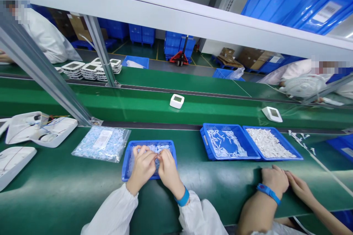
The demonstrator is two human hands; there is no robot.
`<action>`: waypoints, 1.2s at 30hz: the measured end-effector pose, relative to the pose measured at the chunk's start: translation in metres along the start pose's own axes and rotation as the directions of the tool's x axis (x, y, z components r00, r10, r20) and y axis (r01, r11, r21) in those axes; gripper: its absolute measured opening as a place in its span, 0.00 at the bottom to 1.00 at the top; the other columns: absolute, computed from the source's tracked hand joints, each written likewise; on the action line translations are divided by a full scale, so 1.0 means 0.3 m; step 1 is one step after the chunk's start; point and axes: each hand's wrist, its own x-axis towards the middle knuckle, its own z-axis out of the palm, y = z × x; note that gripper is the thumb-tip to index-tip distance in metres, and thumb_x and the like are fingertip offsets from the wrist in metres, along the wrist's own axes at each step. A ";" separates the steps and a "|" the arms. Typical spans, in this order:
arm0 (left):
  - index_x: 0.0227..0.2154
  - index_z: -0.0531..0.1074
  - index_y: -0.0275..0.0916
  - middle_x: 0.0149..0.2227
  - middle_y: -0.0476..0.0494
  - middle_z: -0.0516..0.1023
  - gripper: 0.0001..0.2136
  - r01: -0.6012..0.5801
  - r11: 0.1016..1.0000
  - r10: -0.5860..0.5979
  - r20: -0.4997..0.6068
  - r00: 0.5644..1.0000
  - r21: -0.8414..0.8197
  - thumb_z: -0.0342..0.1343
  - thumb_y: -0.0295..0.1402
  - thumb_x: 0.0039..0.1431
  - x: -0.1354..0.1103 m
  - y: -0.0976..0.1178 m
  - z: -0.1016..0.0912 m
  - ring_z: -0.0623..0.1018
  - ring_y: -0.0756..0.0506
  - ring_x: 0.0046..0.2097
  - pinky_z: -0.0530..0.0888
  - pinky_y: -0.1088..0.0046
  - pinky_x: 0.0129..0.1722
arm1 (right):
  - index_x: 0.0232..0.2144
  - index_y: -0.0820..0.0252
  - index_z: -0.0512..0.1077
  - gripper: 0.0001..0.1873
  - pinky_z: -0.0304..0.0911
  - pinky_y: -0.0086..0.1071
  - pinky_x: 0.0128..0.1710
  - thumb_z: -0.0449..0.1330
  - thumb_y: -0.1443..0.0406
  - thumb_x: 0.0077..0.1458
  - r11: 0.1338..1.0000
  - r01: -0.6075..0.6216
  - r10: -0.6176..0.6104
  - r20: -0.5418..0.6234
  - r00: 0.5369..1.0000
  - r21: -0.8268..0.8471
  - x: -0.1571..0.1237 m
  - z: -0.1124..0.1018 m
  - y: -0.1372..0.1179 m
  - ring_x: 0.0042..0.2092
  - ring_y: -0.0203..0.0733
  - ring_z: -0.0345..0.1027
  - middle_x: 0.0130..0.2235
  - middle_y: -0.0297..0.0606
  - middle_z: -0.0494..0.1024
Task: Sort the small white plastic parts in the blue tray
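My left hand (pixel 143 166) and my right hand (pixel 166 169) meet over a small blue tray (pixel 126 167). Fingertips of both are pinched together, and whatever lies between them is too small or hidden to name. Inside the tray are small pale blue and white plastic pieces (pixel 159 148), partly covered by my hands. A blue band (pixel 183 197) circles my right wrist. Left of the tray lies a clear plastic bag (pixel 102 143) full of similar pale blue pieces, with a white label on it.
Two blue trays (pixel 226 157) of small white parts stand to the right. A co-worker's hands (pixel 278 181) rest near them. White device housings (pixel 45 132) lie at left. White units with screens (pixel 177 101) sit on the green belt (pixel 138 104), beyond a metal post (pixel 66 84).
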 end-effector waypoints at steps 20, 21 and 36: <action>0.32 0.74 0.39 0.32 0.47 0.79 0.08 -0.024 0.999 0.026 -0.102 0.994 0.021 0.50 0.23 0.57 0.008 0.024 -0.010 0.71 0.45 0.37 0.60 0.59 0.44 | 0.27 0.60 0.64 0.12 0.56 0.28 0.32 0.54 0.58 0.59 0.781 -0.271 0.306 0.033 0.951 0.562 0.030 -0.027 0.045 0.30 0.34 0.57 0.27 0.31 0.64; 0.31 0.74 0.39 0.31 0.48 0.79 0.08 -0.026 0.999 0.030 -0.124 0.992 0.030 0.50 0.23 0.56 0.006 0.026 -0.012 0.71 0.45 0.36 0.60 0.59 0.44 | 0.29 0.60 0.65 0.12 0.56 0.28 0.33 0.53 0.58 0.59 0.797 -0.276 0.296 0.050 0.954 0.538 0.029 -0.029 0.041 0.31 0.34 0.58 0.28 0.32 0.65; 0.28 0.72 0.38 0.27 0.49 0.77 0.10 -0.026 0.998 0.036 -0.211 0.977 0.053 0.50 0.18 0.51 0.000 0.039 -0.005 0.70 0.47 0.32 0.61 0.58 0.45 | 0.25 0.59 0.55 0.16 0.48 0.28 0.28 0.43 0.62 0.65 0.946 -0.238 0.198 0.189 0.962 0.220 0.015 -0.033 0.008 0.26 0.33 0.53 0.24 0.29 0.59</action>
